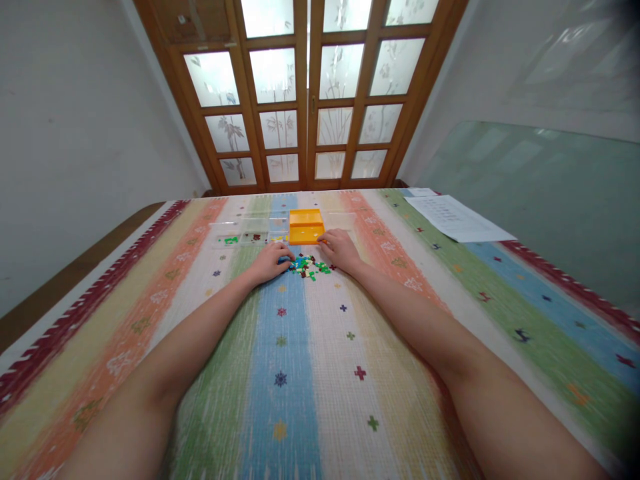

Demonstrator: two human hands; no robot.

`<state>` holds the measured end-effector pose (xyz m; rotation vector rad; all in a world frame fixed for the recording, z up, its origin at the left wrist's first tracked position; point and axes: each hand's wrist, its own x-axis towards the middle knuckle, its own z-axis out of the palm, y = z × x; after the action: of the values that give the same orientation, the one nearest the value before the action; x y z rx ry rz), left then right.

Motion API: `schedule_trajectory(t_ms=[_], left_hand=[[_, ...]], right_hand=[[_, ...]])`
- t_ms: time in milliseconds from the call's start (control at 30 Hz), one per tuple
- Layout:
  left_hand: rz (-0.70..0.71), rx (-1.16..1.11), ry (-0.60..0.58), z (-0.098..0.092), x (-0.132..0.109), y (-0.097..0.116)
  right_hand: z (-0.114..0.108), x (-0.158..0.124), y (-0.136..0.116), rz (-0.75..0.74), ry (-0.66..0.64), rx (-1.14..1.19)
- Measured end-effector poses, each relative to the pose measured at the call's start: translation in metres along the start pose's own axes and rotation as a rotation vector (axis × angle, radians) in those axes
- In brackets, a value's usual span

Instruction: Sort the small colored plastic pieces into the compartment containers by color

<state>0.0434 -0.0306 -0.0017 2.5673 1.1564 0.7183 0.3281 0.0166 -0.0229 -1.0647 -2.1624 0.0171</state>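
Note:
My left hand (273, 262) rests on the tablecloth at the left edge of a pile of small coloured bricks (311, 268). Its fingers are curled together beside blue pieces, and anything between the fingertips is too small to name. The pile mixes green, blue, cream and dark red pieces. My right hand (340, 249) is bent over the right side of the pile. Its fingertips come together at the front right corner of an open orange box (306, 217); whether they pinch a piece or only touch the rim is unclear.
A clear divided tray (225, 230) left of the orange box holds green, dark red and yellow pieces in separate compartments. Clear plastic (343, 219) lies behind my right hand. Printed paper (457, 219) is at the far right. Striped cloth (290, 373) covers the table.

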Motion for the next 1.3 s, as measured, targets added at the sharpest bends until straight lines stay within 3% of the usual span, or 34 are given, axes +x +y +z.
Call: schedule_trajectory(t_ms=[733,1100,1300], left_hand=[[-0.067,-0.104,0.074,0.007,0.002,-0.007],[-0.238,-0.172,0.138,0.005,0.000,0.002],[-0.293,-0.278,0.274,0.005,0.002,-0.010]], right_hand=[[-0.001,0.000,-0.001,0.005,-0.022,-0.008],[-0.001,0.000,0.000,0.015,-0.033,0.005],[-0.002,0.000,-0.002,0.019,-0.038,-0.004]])
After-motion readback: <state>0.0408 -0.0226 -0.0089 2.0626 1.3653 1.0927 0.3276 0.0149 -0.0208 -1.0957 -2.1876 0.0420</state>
